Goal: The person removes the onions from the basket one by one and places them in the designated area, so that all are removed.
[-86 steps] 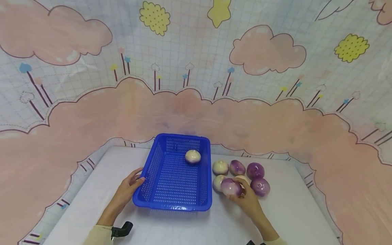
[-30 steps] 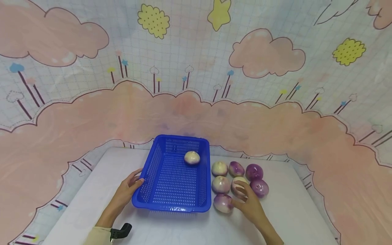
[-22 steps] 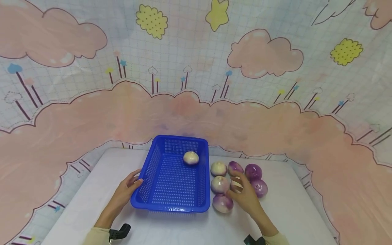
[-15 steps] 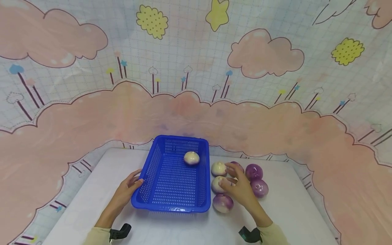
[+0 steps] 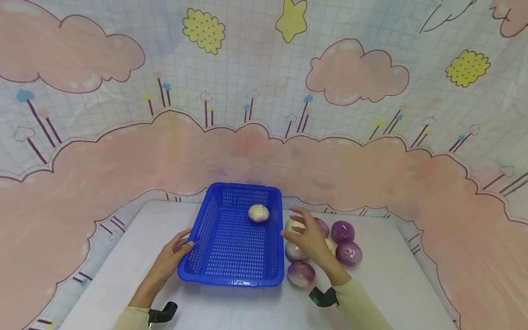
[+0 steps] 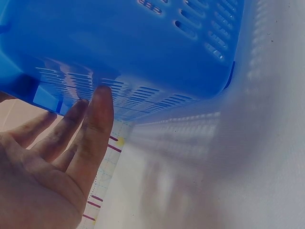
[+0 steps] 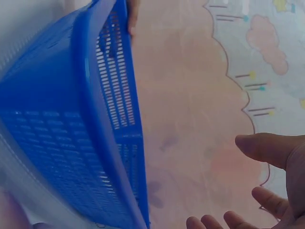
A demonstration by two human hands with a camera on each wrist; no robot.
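A blue plastic basket (image 5: 235,250) stands on the white table with one pale onion (image 5: 258,213) at its far right. My left hand (image 5: 167,256) rests with extended fingers against the basket's left side; in the left wrist view its fingertips (image 6: 101,95) meet the slotted wall. My right hand (image 5: 308,236), fingers spread and nothing in them, hovers over the onions by the basket's right rim. It partly hides a white onion (image 5: 291,225) and others behind it. A purple-and-white onion (image 5: 301,274) lies nearest me, and two purple onions (image 5: 349,254) lie at the right.
The white table (image 5: 396,275) stretches to both sides of the basket and the onions. Behind it hangs a cloth backdrop (image 5: 247,156) printed with clouds and stars. Black devices (image 5: 163,313) are strapped at both wrists.
My right hand set a purple-and-white onion down at the near end of the group, let go, then moved away and left toward the basket's right rim. The left hand stays at the basket.
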